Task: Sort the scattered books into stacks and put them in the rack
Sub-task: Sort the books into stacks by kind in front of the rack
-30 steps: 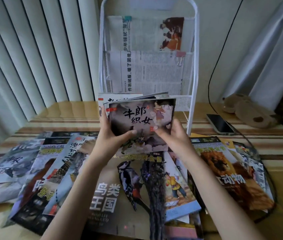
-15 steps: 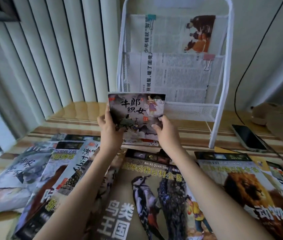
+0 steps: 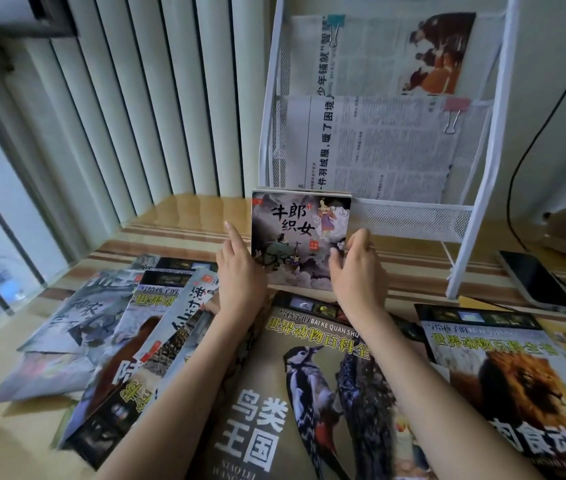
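A thin stack of small books (image 3: 300, 237), its dark illustrated cover facing me, stands upright against the lower left front of the white wire rack (image 3: 471, 220). My right hand (image 3: 354, 271) pinches the stack's right edge, thumb on the cover and fingers curled behind. My left hand (image 3: 240, 275) lies beside the left edge with its index finger straight, the palm near the lower corner. Several larger books lie scattered on the table: a bird-cover book (image 3: 309, 393) under my forearms, a lion-cover book (image 3: 516, 375) at the right, and overlapping books (image 3: 129, 334) at the left.
Clipped newspapers (image 3: 378, 150) fill the rack's two upper tiers. A phone (image 3: 537, 282) lies on the striped wooden table (image 3: 177, 237) right of the rack, and a black cable (image 3: 516, 168) hangs on the wall behind. Vertical blinds (image 3: 136, 116) and a window stand at the left.
Both hands carried the small stack forward from above the scattered books to the rack's lower left front. My left hand's fingers came off the cover and straightened beside it.
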`<state>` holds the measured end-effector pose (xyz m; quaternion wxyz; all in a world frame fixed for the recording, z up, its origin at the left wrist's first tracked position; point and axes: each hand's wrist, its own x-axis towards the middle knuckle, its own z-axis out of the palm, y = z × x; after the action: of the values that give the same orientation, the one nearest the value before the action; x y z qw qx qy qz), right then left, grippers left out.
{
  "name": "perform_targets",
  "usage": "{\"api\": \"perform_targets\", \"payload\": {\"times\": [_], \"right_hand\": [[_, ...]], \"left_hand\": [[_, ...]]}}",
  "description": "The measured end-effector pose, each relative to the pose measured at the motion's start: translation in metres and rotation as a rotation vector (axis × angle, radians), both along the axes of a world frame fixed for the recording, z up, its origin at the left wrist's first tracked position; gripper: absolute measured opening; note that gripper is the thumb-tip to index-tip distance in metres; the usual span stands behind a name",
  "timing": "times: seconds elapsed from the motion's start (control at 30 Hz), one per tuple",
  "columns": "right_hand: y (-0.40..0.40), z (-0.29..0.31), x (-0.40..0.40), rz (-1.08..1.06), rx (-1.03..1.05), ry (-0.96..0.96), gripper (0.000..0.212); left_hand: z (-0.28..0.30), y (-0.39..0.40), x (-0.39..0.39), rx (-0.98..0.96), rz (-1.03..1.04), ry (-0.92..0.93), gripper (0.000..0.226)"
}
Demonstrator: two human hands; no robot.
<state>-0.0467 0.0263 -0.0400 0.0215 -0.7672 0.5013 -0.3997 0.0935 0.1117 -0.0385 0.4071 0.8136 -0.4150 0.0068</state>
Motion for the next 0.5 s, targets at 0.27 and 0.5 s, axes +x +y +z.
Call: {"api": "perform_targets", "payload": {"times": [0.27,0.5], "right_hand": [[0.067,0.019,-0.047,0.126,0.100,0.249,0.015],[0.071,0.005,-0.136,-0.101,0.642,0.447,0.073]], "left_hand": [[0.009,0.066,-0.031,0.142,-0.207,0.181,0.043],[0.021,0.096,-0.054,0.169,-0.196,0.299,0.089]]}}
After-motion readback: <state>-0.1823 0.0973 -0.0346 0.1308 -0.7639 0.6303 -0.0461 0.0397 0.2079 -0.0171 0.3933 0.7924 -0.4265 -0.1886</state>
